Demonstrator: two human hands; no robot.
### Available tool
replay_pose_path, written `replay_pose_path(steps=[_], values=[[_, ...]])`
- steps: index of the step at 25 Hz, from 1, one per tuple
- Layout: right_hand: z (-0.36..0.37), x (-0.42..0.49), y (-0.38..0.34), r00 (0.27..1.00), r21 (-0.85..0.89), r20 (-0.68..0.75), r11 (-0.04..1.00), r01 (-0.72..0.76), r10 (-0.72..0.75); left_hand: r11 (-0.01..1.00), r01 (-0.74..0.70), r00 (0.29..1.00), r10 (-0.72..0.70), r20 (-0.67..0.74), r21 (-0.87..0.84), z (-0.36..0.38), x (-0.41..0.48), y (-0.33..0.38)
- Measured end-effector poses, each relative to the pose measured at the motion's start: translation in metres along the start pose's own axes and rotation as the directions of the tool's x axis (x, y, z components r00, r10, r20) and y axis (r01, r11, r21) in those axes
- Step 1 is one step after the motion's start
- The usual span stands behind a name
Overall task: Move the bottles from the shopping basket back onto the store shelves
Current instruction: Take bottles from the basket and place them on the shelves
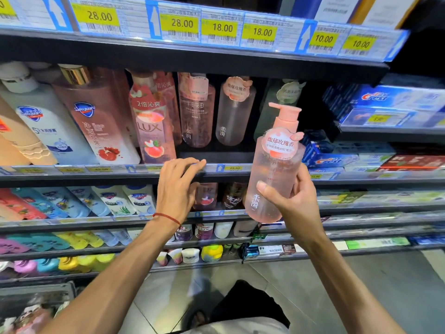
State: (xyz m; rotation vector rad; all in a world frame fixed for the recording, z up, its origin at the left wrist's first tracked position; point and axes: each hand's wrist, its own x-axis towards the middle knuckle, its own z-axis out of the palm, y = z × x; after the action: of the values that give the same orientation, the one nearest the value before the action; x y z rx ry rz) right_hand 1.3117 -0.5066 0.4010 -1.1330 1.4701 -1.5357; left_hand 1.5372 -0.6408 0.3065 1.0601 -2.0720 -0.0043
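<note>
Head view, facing store shelving: two hands, one bottle in hand. Right hand [292, 201] wrapped round the lower half of a pink pump bottle [274, 169], thumb across the front, fingers curled behind and mostly hidden. Bottle near upright, leaning a little, held in the air in front of the shelf rail [96, 169], not standing on any shelf. Left of the pump bottle, left hand [177, 189] with fingers bent and slightly spread, fingertips touching the rail, holding nothing; one red string [166, 216] round that wrist. Up and left of the pump bottle, on the shelf: one matching pink bottle [234, 112], top lost in shadow. Further left, one clear petal bottle [196, 112] and one LUX bottle [154, 131] with another half hidden behind. Then one pink Safeguard bottle [96, 116] and one white Safeguard bottle [48, 126]. Just behind the pump bottle's head, one green bottle [277, 104], largely covered. Right of the pump bottle, stacked Crest toothpaste boxes [375, 97], too blurred to count. Above it, six yellow price tags [222, 27]: two at 28.00, two at 18.00, two at 10.00. Far down-left of the pump bottle, shopping basket [48, 289], cut off by the frame corner, contents blurred and uncountable.
</note>
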Motion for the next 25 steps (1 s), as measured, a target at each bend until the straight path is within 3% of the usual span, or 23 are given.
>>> replay_pose_path(steps=[14, 19, 25], values=[[0.014, 0.058, -0.014, 0.931, 0.023, -0.332, 0.986, 0.166, -0.149, 0.997, 0.008, 0.998, -0.003, -0.059, 0.082, 0.003, -0.005, 0.001], [0.018, 0.074, -0.004, 0.947, -0.014, -0.288, 0.989, 0.144, -0.142, 0.997, 0.01, 0.998, -0.005, -0.062, 0.079, 0.004, -0.007, 0.001], [0.021, 0.091, 0.016, 0.986, -0.111, -0.12, 0.989, 0.101, -0.114, 0.997, 0.012, 0.998, -0.008, -0.055, 0.073, 0.004, -0.007, 0.001]])
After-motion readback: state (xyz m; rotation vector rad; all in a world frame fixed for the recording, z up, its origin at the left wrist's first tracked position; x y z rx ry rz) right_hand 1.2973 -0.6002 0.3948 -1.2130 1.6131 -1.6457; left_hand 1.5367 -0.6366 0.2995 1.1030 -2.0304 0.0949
